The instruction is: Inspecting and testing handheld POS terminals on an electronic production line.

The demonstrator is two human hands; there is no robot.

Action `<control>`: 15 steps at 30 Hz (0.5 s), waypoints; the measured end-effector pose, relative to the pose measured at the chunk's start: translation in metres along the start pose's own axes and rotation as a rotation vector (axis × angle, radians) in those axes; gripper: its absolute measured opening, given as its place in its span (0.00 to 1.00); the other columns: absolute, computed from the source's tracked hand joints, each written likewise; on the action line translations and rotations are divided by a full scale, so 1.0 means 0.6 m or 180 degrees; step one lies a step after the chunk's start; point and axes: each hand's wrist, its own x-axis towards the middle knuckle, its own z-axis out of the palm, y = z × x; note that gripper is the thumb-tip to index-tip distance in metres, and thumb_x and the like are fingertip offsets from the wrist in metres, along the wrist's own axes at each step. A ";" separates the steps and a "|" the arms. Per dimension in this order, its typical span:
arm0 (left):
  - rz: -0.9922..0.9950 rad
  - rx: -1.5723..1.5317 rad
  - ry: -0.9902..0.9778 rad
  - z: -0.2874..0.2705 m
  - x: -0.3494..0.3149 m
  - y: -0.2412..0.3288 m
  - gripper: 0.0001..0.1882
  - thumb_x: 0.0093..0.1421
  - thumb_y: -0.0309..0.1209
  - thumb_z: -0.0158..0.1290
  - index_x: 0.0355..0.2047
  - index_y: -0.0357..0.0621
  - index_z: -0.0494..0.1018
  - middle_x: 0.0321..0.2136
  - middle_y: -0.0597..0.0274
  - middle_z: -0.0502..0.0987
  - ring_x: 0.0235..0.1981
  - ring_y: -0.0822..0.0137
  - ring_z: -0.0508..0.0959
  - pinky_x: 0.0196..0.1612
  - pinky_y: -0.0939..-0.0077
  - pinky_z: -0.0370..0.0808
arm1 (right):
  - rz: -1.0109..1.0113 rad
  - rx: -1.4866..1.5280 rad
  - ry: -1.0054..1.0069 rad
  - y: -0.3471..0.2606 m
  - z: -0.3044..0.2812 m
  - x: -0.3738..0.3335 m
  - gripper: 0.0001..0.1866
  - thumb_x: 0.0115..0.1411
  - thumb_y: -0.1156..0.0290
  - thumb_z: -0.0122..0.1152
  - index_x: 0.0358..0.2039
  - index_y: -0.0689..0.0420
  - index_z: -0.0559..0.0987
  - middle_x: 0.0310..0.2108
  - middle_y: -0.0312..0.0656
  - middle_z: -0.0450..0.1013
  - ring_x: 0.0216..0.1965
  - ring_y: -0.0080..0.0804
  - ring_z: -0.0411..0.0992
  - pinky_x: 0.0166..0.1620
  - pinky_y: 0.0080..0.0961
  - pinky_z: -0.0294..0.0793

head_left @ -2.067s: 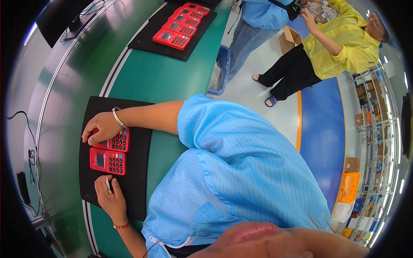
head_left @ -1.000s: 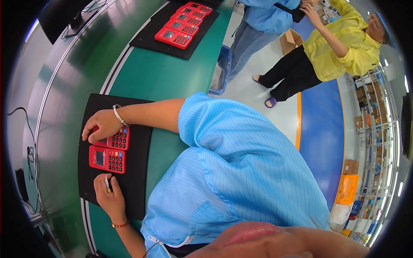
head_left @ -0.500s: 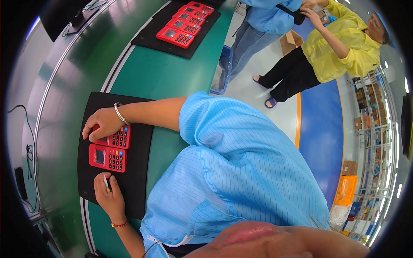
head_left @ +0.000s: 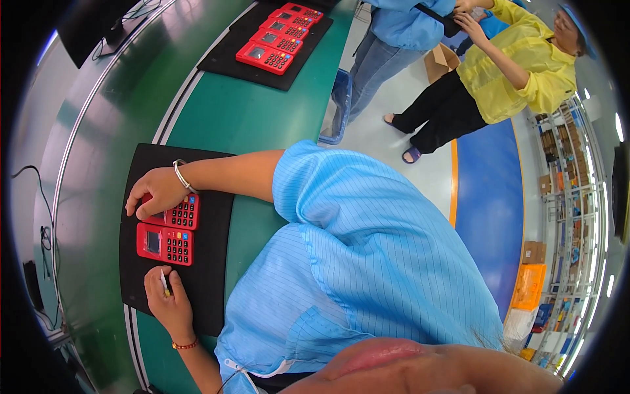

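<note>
Two red payment terminals lie side by side on a black mat (head_left: 207,262), screens and keypads up. My right hand (head_left: 161,190), wearing a silver bangle, bends over the farther-right terminal (head_left: 182,215). Its thumb and fingers curl about the screen end and hide much of it. The other terminal (head_left: 165,243) lies untouched between my two hands, its screen and keypad showing. Beside its lower edge my left hand (head_left: 172,308), with a red bead bracelet, is closed around a thin white stick (head_left: 165,282) with a yellowish part. Most of the stick is hidden in the fingers.
Several more red terminals (head_left: 264,56) sit on another black mat (head_left: 213,62) along the green table (head_left: 256,108). A blue bin (head_left: 339,108) stands at the table's edge. Two people, one in blue (head_left: 400,26) and one in yellow (head_left: 505,65), stand near shelving (head_left: 564,190).
</note>
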 end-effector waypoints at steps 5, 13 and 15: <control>-0.0004 0.0019 -0.0011 0.000 0.001 0.000 0.05 0.63 0.22 0.55 0.39 0.36 0.74 0.39 0.52 0.76 0.41 0.54 0.78 0.47 0.66 0.74 | 0.0004 -0.0025 0.0012 -0.001 0.000 -0.001 0.21 0.61 0.55 0.63 0.51 0.51 0.84 0.56 0.42 0.77 0.56 0.36 0.75 0.59 0.29 0.72; 0.0096 0.0135 0.0032 0.003 0.001 0.001 0.04 0.63 0.22 0.55 0.38 0.36 0.73 0.38 0.52 0.76 0.40 0.53 0.78 0.45 0.65 0.75 | -0.0044 0.0051 0.0058 0.001 0.000 -0.002 0.20 0.60 0.60 0.64 0.51 0.51 0.84 0.55 0.40 0.78 0.52 0.32 0.76 0.56 0.27 0.73; 0.0158 0.0181 0.0049 0.003 0.001 0.002 0.04 0.63 0.23 0.55 0.38 0.36 0.74 0.38 0.52 0.76 0.39 0.52 0.78 0.44 0.64 0.75 | -0.0027 0.0061 0.0025 -0.002 -0.003 -0.001 0.20 0.59 0.61 0.64 0.51 0.52 0.84 0.55 0.40 0.78 0.51 0.31 0.77 0.56 0.26 0.73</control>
